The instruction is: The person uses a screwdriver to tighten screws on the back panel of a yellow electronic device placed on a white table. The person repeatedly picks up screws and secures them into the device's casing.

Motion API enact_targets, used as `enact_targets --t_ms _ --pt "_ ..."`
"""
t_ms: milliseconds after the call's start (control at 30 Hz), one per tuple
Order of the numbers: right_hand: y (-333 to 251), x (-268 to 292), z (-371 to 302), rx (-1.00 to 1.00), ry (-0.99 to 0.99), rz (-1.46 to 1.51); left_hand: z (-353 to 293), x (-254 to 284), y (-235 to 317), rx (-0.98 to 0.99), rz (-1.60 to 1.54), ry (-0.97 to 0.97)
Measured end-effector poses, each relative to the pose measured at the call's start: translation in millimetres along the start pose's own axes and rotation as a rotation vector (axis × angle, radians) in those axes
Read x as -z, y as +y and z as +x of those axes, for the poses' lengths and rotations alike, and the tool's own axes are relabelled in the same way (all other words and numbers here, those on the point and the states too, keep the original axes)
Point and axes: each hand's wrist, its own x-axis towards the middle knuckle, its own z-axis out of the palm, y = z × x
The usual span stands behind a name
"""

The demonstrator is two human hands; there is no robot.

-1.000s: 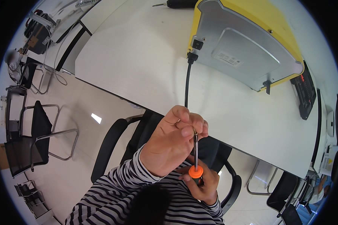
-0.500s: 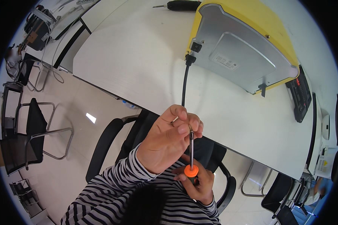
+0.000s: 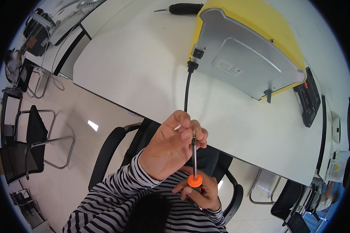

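My right hand is wrapped round the orange and dark handle of a screwdriver, whose metal shaft points up and away from me. At its tip, my left hand pinches a tiny brass-coloured screw between thumb and fingers. The fingers hide part of the screw, so I cannot tell whether it sits on the bit. Beyond the hands, a yellow machine with a grey metal panel stands tilted on the white table. Its black power cord runs down behind my left hand.
A black electric screwdriver lies at the table's far side, left of the machine. On the right rests a black tool case with red parts. A black armchair is under me; another chair stands left on the floor.
Both hands and the screwdriver have shifted very slightly left in the picture, as the whole view moved a little. The right fingers have changed position slightly on the handle; the left pinch stays.
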Motion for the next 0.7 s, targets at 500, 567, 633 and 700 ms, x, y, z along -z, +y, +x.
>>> enact_targets --t_ms 500,567,633,700 --pt "-28 27 -3 0.06 0.236 0.402 3 -3 -16 0.041 0.525 -0.035" --pt "-33 30 0 0.109 0.375 0.452 -4 -9 -24 0.048 0.683 0.008" --pt "-32 34 3 0.11 0.414 0.419 -14 -5 -32 0.066 0.773 0.023" --pt "-35 33 8 0.093 0.47 0.367 -25 -2 -36 0.177 0.739 0.009"
